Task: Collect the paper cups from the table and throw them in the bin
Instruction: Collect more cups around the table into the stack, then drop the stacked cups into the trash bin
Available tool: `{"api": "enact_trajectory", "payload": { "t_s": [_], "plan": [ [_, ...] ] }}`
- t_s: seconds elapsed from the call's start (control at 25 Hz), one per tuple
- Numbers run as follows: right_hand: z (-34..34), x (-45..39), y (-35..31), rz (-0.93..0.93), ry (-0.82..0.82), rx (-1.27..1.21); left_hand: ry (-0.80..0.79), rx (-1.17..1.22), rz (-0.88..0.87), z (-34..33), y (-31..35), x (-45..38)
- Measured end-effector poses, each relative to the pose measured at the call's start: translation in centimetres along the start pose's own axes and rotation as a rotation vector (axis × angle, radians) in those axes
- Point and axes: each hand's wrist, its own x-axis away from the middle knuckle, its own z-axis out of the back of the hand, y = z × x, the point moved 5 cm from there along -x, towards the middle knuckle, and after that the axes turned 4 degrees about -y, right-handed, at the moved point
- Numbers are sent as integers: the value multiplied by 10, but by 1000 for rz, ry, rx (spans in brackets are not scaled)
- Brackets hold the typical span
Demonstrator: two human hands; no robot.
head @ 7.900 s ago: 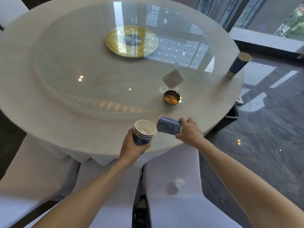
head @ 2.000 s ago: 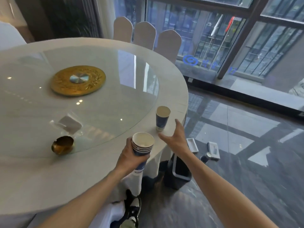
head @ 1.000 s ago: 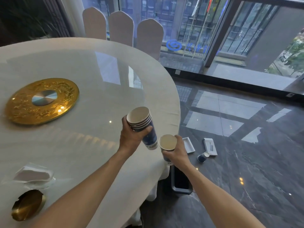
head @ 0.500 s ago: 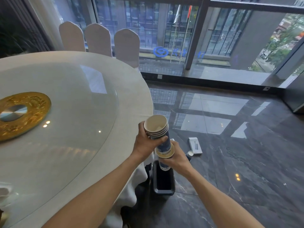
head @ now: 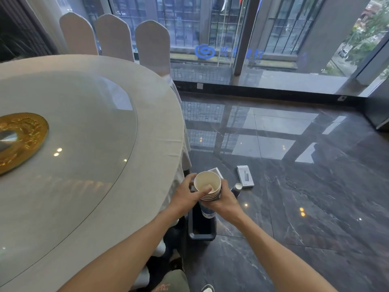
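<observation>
1. Round table (head: pixel 147 114): no paper cups on the part I can see; only a gold centrepiece (head: pixel 19 140) under glass.
2. My left hand (head: pixel 186 194) wraps the nested stack of paper cups (head: pixel 208 190) near its rims.
3. My right hand (head: pixel 226 202) clasps the same stack from the other side.
4. Stack hangs directly over the dark bin (head: pixel 202 233) on the floor. Collecting looks done; dropping it in remains.
5. One small cup (head: pixel 237 187) stands on the floor beyond.
</observation>
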Motion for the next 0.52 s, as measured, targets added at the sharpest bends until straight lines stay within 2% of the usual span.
{"api": "enact_trajectory", "payload": {
  "t_s": [0.2,0.32,0.52],
  "plan": [
    [-2,-36,33,-85,6,84,20,136,165,-9,-44,-45],
    [-2,-63,59,-220,-36,212,3,139,183,-18,-66,-66],
    [-14,-101,99,-425,-184,78,-28,144,319,-37,-123,-106]
  ]
}}
